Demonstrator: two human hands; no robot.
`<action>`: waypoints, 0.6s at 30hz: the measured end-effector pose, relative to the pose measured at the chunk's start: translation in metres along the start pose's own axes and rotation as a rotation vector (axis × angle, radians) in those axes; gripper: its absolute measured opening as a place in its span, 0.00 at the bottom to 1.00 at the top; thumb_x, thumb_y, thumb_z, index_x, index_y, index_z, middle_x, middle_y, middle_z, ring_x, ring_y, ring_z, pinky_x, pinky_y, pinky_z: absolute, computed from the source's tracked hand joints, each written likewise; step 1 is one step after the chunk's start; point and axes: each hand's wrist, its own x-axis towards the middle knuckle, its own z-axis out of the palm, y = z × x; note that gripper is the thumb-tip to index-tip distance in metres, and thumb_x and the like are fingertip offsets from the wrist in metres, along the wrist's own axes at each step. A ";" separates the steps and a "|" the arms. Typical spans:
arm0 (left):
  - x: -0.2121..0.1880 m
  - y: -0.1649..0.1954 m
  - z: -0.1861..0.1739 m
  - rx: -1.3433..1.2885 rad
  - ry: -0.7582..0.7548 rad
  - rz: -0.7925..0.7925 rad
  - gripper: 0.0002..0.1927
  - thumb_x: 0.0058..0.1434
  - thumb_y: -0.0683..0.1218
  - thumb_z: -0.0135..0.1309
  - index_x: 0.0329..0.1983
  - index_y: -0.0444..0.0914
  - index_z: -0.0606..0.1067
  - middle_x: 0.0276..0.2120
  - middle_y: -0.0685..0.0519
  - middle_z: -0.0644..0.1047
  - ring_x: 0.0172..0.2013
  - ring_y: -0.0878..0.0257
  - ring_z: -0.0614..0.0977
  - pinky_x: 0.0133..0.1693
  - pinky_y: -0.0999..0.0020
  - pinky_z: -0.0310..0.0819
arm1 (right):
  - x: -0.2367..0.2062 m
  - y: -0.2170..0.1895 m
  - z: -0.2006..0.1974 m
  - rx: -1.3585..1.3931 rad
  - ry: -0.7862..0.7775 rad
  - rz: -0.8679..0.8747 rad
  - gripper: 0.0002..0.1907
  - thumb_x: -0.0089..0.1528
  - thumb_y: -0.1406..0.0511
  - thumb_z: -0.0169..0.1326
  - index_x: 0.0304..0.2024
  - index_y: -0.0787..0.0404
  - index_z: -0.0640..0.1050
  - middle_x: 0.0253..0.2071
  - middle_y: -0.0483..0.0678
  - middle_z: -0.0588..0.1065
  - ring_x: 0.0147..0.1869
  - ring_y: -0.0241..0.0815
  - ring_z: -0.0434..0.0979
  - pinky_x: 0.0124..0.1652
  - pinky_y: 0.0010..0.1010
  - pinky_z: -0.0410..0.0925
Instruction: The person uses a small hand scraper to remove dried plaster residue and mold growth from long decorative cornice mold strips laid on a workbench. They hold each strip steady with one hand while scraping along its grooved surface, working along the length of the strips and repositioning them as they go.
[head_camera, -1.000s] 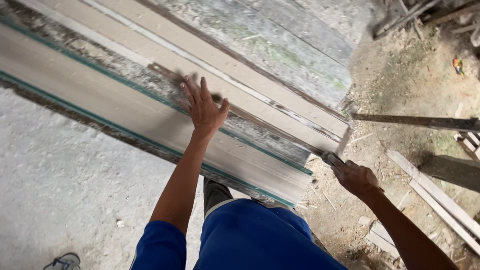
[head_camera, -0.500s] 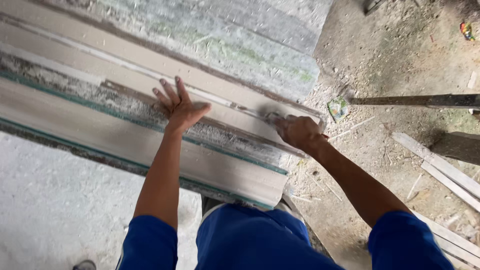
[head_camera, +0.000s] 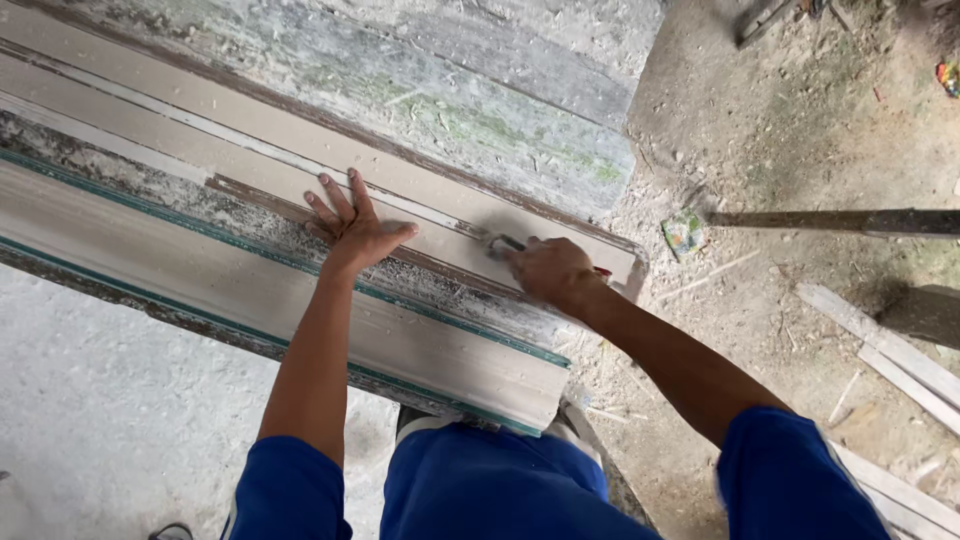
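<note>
The left hand (head_camera: 355, 228) lies flat, fingers spread, steadying the moulded plank (head_camera: 240, 215). The right hand (head_camera: 548, 272) is clenched round a small scraper (head_camera: 505, 243) pressed on the plank's right end. This looks like scraping paint; each stroke needs firm pressure along the grain.

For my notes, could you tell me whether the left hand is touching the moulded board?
Touching: the head view shows the left hand pressed flat, fingers spread, on the moulded board.
</note>
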 end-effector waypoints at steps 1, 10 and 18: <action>0.000 -0.001 -0.001 0.012 0.005 0.002 0.75 0.48 0.78 0.57 0.78 0.47 0.21 0.68 0.34 0.10 0.65 0.29 0.10 0.66 0.25 0.16 | 0.003 -0.002 -0.005 -0.060 0.027 -0.037 0.26 0.74 0.68 0.32 0.74 0.46 0.56 0.52 0.61 0.75 0.20 0.32 0.68 0.14 0.23 0.65; 0.015 -0.014 0.005 0.003 -0.075 0.059 0.74 0.50 0.77 0.56 0.77 0.43 0.19 0.66 0.32 0.08 0.63 0.23 0.11 0.64 0.21 0.18 | -0.098 0.045 0.025 -0.190 0.153 -0.005 0.32 0.71 0.61 0.31 0.78 0.42 0.46 0.51 0.56 0.76 0.27 0.41 0.79 0.13 0.26 0.65; 0.014 -0.032 -0.011 0.048 -0.042 0.203 0.70 0.55 0.77 0.53 0.77 0.44 0.20 0.68 0.32 0.10 0.64 0.24 0.12 0.62 0.19 0.18 | 0.080 -0.081 -0.069 -0.087 0.359 -0.087 0.23 0.71 0.57 0.36 0.69 0.39 0.61 0.33 0.51 0.78 0.25 0.43 0.74 0.20 0.34 0.67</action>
